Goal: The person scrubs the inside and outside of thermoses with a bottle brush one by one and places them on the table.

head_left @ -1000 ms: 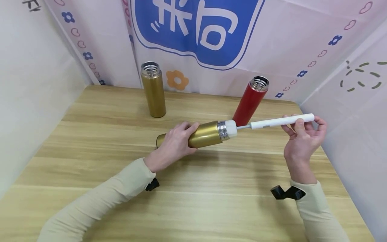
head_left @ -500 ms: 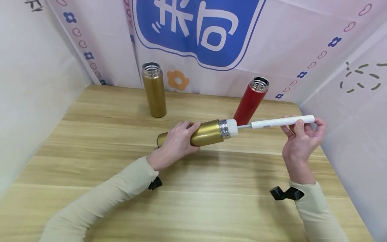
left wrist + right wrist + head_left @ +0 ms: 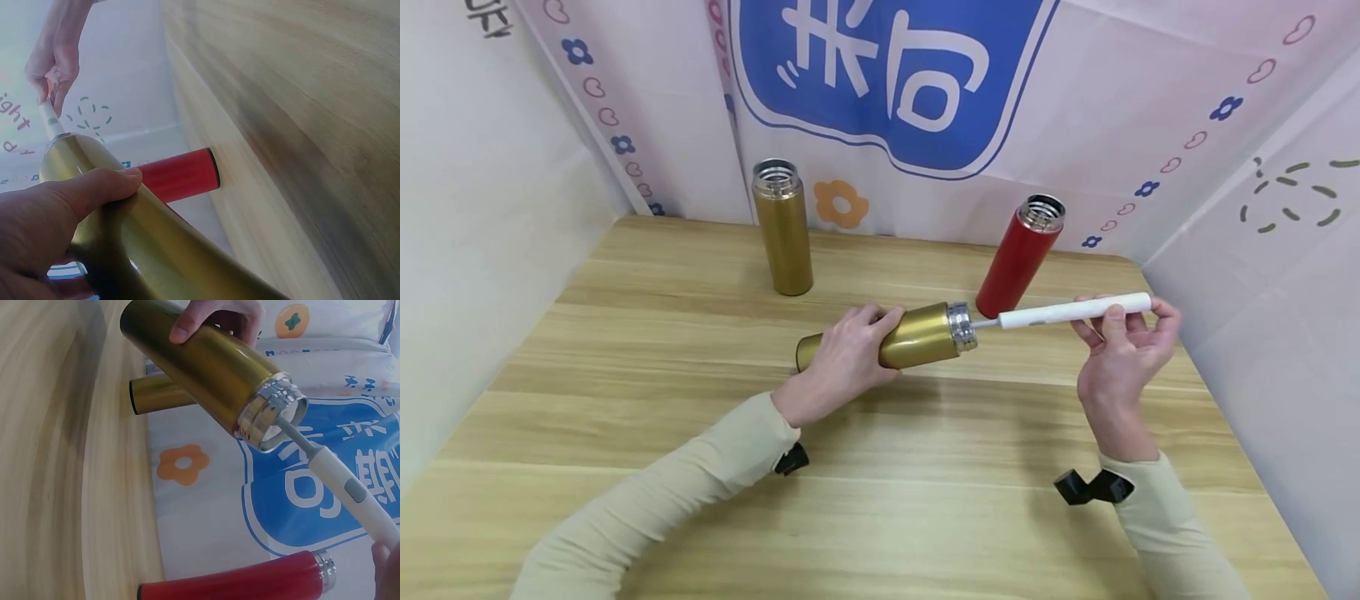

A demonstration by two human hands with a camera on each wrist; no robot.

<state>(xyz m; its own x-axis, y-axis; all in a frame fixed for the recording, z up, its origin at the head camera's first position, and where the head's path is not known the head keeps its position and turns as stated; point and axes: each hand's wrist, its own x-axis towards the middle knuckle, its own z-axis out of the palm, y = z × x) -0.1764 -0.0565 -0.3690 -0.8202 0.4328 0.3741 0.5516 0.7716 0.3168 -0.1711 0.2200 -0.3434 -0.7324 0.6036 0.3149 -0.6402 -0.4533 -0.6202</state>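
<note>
My left hand [image 3: 846, 354] grips a gold thermos flask [image 3: 921, 335] round its body, tilted on its side with the steel mouth facing right. My right hand [image 3: 1120, 346] pinches the white handle of a bottle brush [image 3: 1067, 312] near its end. The brush's thin grey stem enters the flask's mouth, and its head is inside, with a bit of white showing within the rim in the right wrist view. In that view the handle carries a grey button-like patch [image 3: 355, 491]. From the left wrist, the thumb lies along the gold flask [image 3: 156, 244].
A second gold flask [image 3: 785, 237] stands lidless at the back left of the wooden table [image 3: 880, 517]. Behind the brush, a red flask [image 3: 1018, 258] also stands lidless. A printed cloth [image 3: 685, 142] hangs along the back edge, and pale walls flank both sides.
The right hand has moved left with the brush. Its white sponge head, earlier sticking out of the flask's mouth, is now inside. The left hand still holds the flask, shifted slightly right.
</note>
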